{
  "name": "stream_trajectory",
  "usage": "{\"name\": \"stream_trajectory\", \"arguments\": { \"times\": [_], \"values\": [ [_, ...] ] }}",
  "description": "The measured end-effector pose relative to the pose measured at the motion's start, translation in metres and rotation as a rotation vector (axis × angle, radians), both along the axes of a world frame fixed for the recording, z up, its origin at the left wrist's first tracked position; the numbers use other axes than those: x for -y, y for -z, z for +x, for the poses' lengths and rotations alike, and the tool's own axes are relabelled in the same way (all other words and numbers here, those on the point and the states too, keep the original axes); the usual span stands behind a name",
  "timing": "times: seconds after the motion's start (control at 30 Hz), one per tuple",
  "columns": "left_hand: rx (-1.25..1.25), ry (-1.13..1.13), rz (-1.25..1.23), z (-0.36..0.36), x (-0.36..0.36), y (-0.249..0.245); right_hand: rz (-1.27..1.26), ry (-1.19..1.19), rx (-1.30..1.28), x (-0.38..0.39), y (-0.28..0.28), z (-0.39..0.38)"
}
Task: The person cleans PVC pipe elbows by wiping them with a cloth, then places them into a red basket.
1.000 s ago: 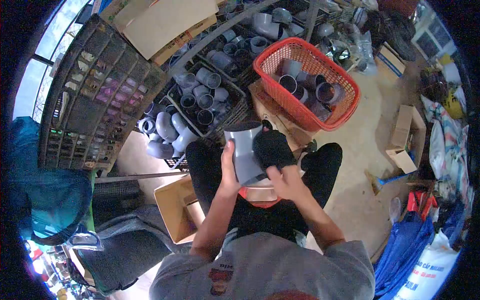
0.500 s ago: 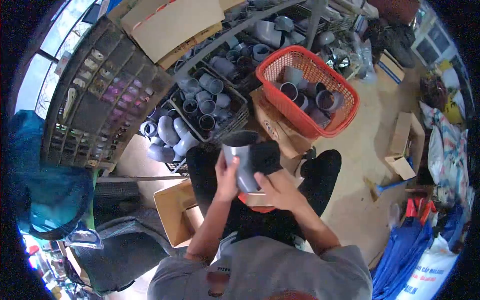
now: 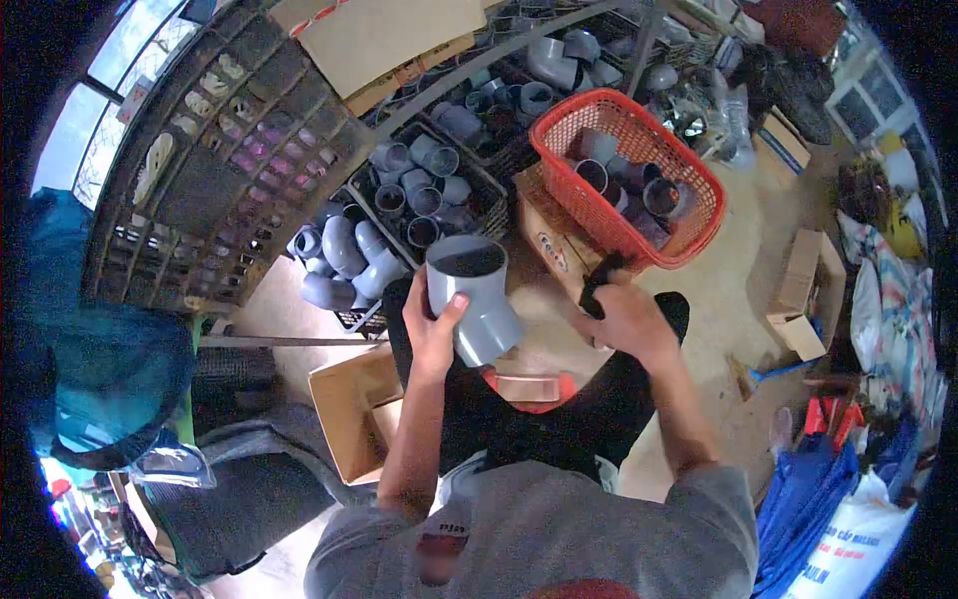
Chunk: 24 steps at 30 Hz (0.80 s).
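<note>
My left hand (image 3: 433, 331) is closed round a grey plastic pipe elbow (image 3: 479, 299), thumb along its near side. The fitting is tilted, its wide, dark opening facing up. Away to the right, above my right knee, my right hand (image 3: 634, 321) grips a dark, cloth-like piece (image 3: 603, 282), partly hidden by the fingers and blurred. It is apart from the elbow and close to the near end of a red plastic basket (image 3: 654, 262), which holds several grey pipe fittings (image 3: 599, 150).
Black crates (image 3: 489, 212) of grey fittings stand ahead, with loose elbows (image 3: 344, 250) beside them. A cardboard box (image 3: 544, 225) lies beside the red basket. An open carton (image 3: 339, 424) is at my left; another cardboard box (image 3: 798, 290) lies on the floor at right.
My right hand has moved away from the elbow, up and to the right, with the dark cloth-like piece. My left hand has shifted left with the elbow and turned it.
</note>
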<state>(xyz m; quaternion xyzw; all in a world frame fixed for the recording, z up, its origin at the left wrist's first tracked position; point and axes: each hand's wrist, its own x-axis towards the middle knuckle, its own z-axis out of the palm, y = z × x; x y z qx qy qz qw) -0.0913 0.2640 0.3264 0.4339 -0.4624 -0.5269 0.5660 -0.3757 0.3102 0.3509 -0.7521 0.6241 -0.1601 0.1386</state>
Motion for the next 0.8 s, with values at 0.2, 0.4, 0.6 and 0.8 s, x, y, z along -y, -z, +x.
{"name": "stream_trajectory", "arguments": {
  "times": [0.2, 0.4, 0.6, 0.8],
  "values": [
    [-0.012, 0.015, 0.028, -0.005, -0.012, 0.007, -0.067, -0.249, 0.29, 0.015, -0.063, -0.002],
    [-0.365, 0.049, 0.123, -0.049, -0.023, 0.009, -0.315, -0.09, 0.801, 0.019, -0.036, 0.055],
    [-0.194, 0.096, -0.002, -0.034, -0.015, -0.01, 0.002, 0.075, 0.876, -0.003, -0.005, 0.081],
    [0.119, 0.101, -0.105, -0.023, -0.02, -0.015, -0.183, 0.04, 0.976, 0.01, -0.019, 0.095]
  ]
}}
